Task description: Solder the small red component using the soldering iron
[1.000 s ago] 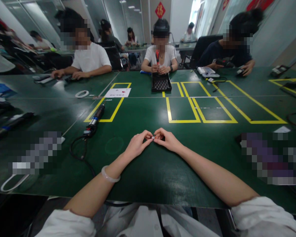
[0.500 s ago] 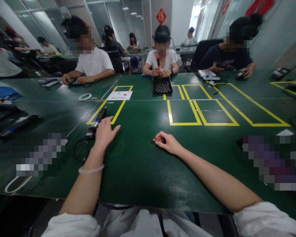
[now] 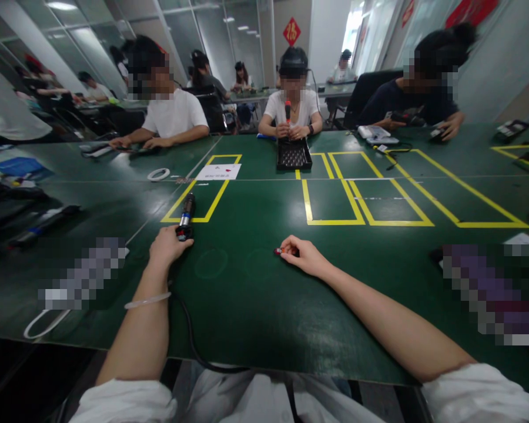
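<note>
My left hand point(image 3: 164, 245) is closed round the near end of a corded electric screwdriver point(image 3: 187, 210), a dark cylinder with a silver section and a blue ring. Its far end points away from me over a yellow-taped outline, and a black cable point(image 3: 188, 320) runs from beneath my wrist to the table's front edge. My right hand point(image 3: 302, 255) rests on the green table with thumb and fingers pinched on a small red and orange piece point(image 3: 278, 251). The fingers cover much of that piece, so its kind does not show.
Yellow tape outlines point(image 3: 335, 222) mark the green table point(image 3: 255, 317). A printed paper point(image 3: 219, 171) and a white ring-shaped roll point(image 3: 158, 174) lie further off. Opposite, a person holds a red-handled screwdriver point(image 3: 288, 111) over a black tray point(image 3: 294, 161). Blurred-out items lie at both sides.
My left hand has drawn back toward me and closed round the screwdriver's near end; before, it hovered open over it. The screwdriver stands more upright in view. My right hand keeps its pinch.
</note>
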`<state>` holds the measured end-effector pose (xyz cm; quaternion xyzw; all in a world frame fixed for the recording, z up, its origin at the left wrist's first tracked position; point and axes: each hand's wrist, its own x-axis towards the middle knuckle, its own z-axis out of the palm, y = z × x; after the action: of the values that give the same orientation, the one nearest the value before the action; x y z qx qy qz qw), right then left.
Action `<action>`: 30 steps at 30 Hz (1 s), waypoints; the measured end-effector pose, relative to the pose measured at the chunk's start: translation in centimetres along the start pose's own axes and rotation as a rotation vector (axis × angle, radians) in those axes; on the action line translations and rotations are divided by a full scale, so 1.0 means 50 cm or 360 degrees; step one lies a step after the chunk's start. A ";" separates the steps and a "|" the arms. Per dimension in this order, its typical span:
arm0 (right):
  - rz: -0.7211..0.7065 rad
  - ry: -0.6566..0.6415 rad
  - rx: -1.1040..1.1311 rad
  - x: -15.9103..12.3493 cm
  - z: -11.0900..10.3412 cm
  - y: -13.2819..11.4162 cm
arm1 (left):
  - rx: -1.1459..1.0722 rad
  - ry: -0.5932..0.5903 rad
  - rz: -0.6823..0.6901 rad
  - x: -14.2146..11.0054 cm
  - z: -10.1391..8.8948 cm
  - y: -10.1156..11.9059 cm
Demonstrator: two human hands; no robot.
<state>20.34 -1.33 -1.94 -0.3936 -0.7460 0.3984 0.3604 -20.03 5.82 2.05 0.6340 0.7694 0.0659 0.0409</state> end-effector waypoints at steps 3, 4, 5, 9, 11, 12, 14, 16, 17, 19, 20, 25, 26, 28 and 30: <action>0.0002 -0.0004 0.0011 0.001 0.002 0.002 | 0.0069 0.0032 -0.0013 -0.028 0.004 0.057; 0.0004 -0.0004 0.0013 0.001 0.002 0.003 | 0.0079 0.0030 0.0015 -0.037 0.007 0.076; 0.0006 -0.0005 0.0013 0.001 0.002 0.004 | 0.0083 0.0030 0.0056 -0.047 0.011 0.096; -0.0001 -0.0005 0.0005 0.001 0.003 0.005 | 0.0063 0.0049 0.0289 -0.090 0.029 0.180; -0.0001 -0.0002 -0.0010 0.001 0.003 0.004 | 0.0041 0.0044 0.0432 -0.117 0.036 0.224; -0.0001 0.0005 -0.0019 0.001 0.003 0.004 | 0.0025 0.0041 0.0511 -0.131 0.040 0.246; -0.0006 0.0029 -0.0041 0.001 0.004 0.005 | -0.0013 0.0045 0.0671 -0.161 0.046 0.287; -0.0014 0.0060 -0.0073 0.001 0.005 0.006 | -0.0056 0.0054 0.0800 -0.189 0.052 0.323; -0.0016 0.0077 -0.0103 0.002 0.006 0.007 | -0.0078 0.0049 0.0852 -0.202 0.055 0.338; -0.0014 0.0099 -0.0201 0.003 0.006 0.007 | -0.0122 0.0038 0.0926 -0.223 0.060 0.363; -0.0014 0.0105 -0.0267 0.003 0.006 0.007 | -0.0140 0.0037 0.0959 -0.231 0.062 0.372; -0.0042 0.0122 -0.0512 0.006 0.007 0.006 | -0.0167 0.0058 0.1079 -0.247 0.067 0.390; -0.0040 0.0120 -0.0495 0.006 0.008 0.007 | -0.0167 0.0061 0.1085 -0.247 0.068 0.389; -0.0044 0.0100 -0.0428 0.007 0.009 0.009 | -0.0173 0.0069 0.1094 -0.247 0.069 0.388; -0.0072 0.0079 -0.0382 0.008 0.010 0.011 | -0.0185 0.0077 0.1106 -0.247 0.071 0.385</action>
<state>19.90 -0.95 -2.54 -0.4267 -0.7878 0.2881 0.3379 1.56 -2.50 1.25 0.8528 0.5035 0.1346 0.0337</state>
